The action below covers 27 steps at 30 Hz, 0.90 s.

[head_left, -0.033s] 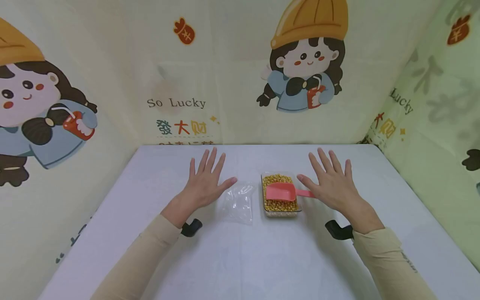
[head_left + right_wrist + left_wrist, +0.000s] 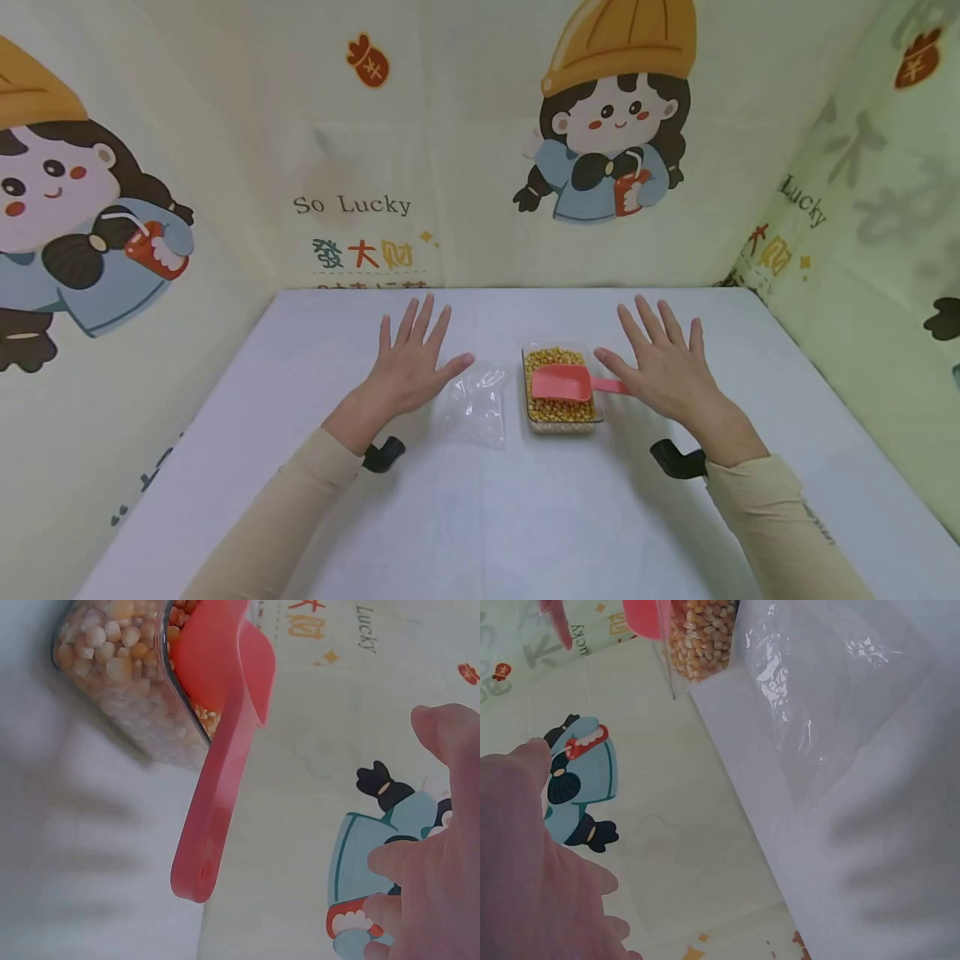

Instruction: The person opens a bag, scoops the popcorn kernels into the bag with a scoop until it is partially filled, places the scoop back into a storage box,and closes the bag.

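A clear container (image 2: 562,428) full of yellow corn kernels (image 2: 557,411) stands near the middle of the table. Across its top lies a pink scoop (image 2: 562,383), its handle (image 2: 214,810) jutting out over the right rim. Left of the container, a transparent plastic bag (image 2: 478,408) lies flat. My left hand (image 2: 408,375) hovers beside the bag, fingers spread and holding nothing. Fingers splayed, my right hand (image 2: 667,375) is above the table by the scoop's handle; the right wrist view shows a gap between them.
The white table (image 2: 480,517) has a printed cloth (image 2: 480,167) behind it and at both sides. A black strap piece (image 2: 384,455) shows at the left wrist, and a similar black piece (image 2: 677,460) at the right. Both forearms come in from the front.
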Each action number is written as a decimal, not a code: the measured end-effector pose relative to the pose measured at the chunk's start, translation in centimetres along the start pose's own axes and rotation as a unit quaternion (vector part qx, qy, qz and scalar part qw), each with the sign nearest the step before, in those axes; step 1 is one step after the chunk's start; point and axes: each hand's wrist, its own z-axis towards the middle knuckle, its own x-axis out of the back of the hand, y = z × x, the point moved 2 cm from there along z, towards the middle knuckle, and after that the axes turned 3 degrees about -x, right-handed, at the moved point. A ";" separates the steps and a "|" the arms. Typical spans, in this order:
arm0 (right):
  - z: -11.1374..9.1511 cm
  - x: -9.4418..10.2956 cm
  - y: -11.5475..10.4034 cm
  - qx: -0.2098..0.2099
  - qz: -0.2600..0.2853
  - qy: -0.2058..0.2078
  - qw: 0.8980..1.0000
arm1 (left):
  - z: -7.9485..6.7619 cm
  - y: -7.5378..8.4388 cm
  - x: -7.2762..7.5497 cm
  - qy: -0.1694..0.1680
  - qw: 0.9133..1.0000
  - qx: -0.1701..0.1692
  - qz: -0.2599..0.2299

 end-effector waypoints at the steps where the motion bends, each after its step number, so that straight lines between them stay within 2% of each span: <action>1: 0.0 0.0 0.0 0.001 0.000 0.001 1.000 | -0.1 0.0 0.0 -0.001 1.000 0.001 0.000; 7: -0.3 -0.2 -0.2 0.001 0.005 0.001 1.000 | -0.6 0.2 0.1 0.001 1.000 -0.001 -0.008; 18: -0.7 -0.6 -0.8 -0.009 0.015 -0.005 1.000 | -0.9 0.4 -0.6 -0.005 1.000 -0.006 -0.016; 27: -0.7 -1.2 -2.0 -0.002 0.051 -0.008 0.999 | -1.4 -0.1 -0.6 -0.007 1.000 0.005 -0.028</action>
